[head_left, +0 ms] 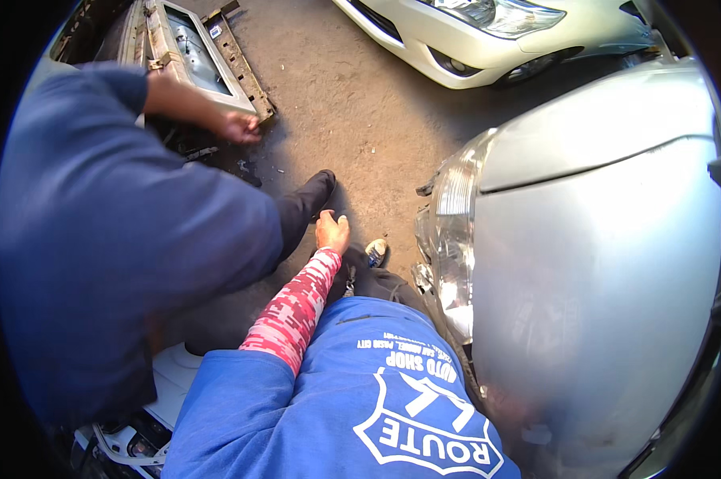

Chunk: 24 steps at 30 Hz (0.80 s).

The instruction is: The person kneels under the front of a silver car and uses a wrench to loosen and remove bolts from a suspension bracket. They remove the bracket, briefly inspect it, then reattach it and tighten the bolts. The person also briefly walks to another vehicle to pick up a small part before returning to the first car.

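My left hand (332,232), below a red and pink camouflage-patterned sleeve (293,307), hangs low in front of my blue shirt. A gap shows between its thumb and its bent fingers, and I see nothing in it. It is nearest to my dark trousers and to the dark trouser leg (301,209) of a person on my left. No part of my right hand shows. To my right stands a silver car with a broad hood (592,263) and a clear headlight (455,239), close to my body but untouched by my left hand.
A person in a dark blue shirt (129,231) fills the left side, one blurred hand (239,128) near a removed vehicle door (205,60). A white car's front (456,48) stands ahead. White bodywork (173,383) lies at lower left. The ground (336,88) is brown and rough.
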Each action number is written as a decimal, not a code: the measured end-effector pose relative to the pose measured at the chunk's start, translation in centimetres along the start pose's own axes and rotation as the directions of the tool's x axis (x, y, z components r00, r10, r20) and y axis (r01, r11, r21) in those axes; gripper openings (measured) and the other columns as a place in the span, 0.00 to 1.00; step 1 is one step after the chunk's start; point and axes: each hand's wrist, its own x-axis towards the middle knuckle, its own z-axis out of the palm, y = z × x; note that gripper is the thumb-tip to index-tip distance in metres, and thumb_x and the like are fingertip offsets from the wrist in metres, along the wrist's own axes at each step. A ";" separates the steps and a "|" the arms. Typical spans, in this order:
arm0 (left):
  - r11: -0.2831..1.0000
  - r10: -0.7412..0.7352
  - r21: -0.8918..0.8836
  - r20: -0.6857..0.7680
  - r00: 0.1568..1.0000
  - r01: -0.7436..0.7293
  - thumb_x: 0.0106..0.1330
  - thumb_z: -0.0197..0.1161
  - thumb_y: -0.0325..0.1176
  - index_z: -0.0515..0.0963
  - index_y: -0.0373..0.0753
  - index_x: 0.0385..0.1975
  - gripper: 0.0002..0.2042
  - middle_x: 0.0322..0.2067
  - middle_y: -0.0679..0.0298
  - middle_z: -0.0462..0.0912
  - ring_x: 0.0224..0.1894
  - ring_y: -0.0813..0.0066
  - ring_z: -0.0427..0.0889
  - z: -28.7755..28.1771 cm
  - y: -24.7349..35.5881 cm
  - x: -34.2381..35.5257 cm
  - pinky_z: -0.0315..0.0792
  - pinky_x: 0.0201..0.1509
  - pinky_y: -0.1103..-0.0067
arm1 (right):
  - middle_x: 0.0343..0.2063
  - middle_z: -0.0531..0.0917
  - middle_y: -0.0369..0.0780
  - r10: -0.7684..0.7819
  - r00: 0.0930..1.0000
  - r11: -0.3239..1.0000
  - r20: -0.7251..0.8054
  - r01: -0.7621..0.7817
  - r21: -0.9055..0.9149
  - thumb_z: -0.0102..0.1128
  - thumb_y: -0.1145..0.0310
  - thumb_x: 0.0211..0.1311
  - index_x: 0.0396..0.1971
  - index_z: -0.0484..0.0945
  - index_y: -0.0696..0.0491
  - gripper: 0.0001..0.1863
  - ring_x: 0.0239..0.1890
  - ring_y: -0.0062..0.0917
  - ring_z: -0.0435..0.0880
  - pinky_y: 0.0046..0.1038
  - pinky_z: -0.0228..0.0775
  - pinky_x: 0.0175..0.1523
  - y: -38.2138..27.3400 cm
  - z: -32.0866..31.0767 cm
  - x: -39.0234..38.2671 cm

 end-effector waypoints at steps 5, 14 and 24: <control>0.930 -0.038 0.365 0.007 0.999 0.033 0.62 0.57 0.46 0.72 0.40 0.54 0.23 0.53 0.51 0.74 0.57 0.51 0.72 0.2 1.9 2.1 0.63 0.59 0.57 | 0.47 0.82 0.44 -0.068 0.997 0.995 -0.045 0.071 0.077 0.57 0.61 0.65 0.56 0.73 0.55 0.22 0.44 0.33 0.83 0.34 0.73 0.48 -8.2 2.6 3.1; 0.808 -0.016 0.535 0.438 0.899 -0.246 0.65 0.55 0.47 0.79 0.41 0.49 0.20 0.55 0.52 0.74 0.60 0.49 0.69 -1.0 8.1 17.2 0.66 0.61 0.57 | 0.47 0.83 0.44 0.126 0.988 0.985 -0.094 -0.114 0.129 0.60 0.65 0.63 0.55 0.75 0.56 0.22 0.45 0.30 0.83 0.31 0.73 0.50 -8.2 12.2 0.3; 0.811 -0.034 0.505 0.544 0.838 -0.295 0.64 0.57 0.42 0.81 0.31 0.42 0.19 0.36 0.45 0.84 0.40 0.53 0.84 -12.2 11.4 43.9 0.74 0.48 0.68 | 0.47 0.83 0.43 0.034 0.986 0.959 -0.163 0.013 0.282 0.64 0.71 0.60 0.55 0.75 0.56 0.22 0.47 0.25 0.82 0.26 0.72 0.53 -18.7 23.4 0.9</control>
